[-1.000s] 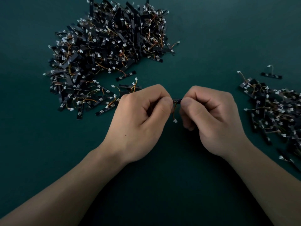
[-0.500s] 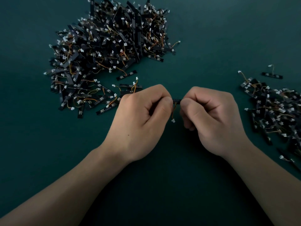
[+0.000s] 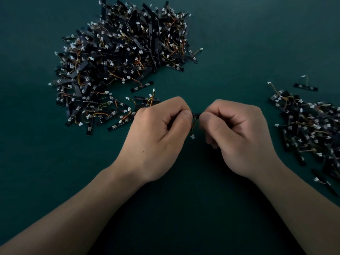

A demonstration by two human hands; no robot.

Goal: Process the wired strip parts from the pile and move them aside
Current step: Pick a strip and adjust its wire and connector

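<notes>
A small black wired strip part (image 3: 196, 114) is held between both hands at the middle of the dark green table. My left hand (image 3: 158, 137) pinches its left end and my right hand (image 3: 237, 135) pinches its right end, so most of the strip is hidden by the fingers. Its thin orange-yellow wire hangs down between the thumbs and ends in a white connector (image 3: 192, 137). A big pile of the same parts (image 3: 119, 57) lies at the upper left. A smaller heap of them (image 3: 311, 129) lies at the right edge.
Loose strips trail from the big pile toward my left hand, the nearest (image 3: 121, 124) just left of the knuckles. A single strip (image 3: 305, 87) lies apart above the right heap. The green table surface (image 3: 230, 52) stretches between the two heaps.
The hands hold the same strip in the same place. The dangling wire and its white connector have swung slightly to the left.
</notes>
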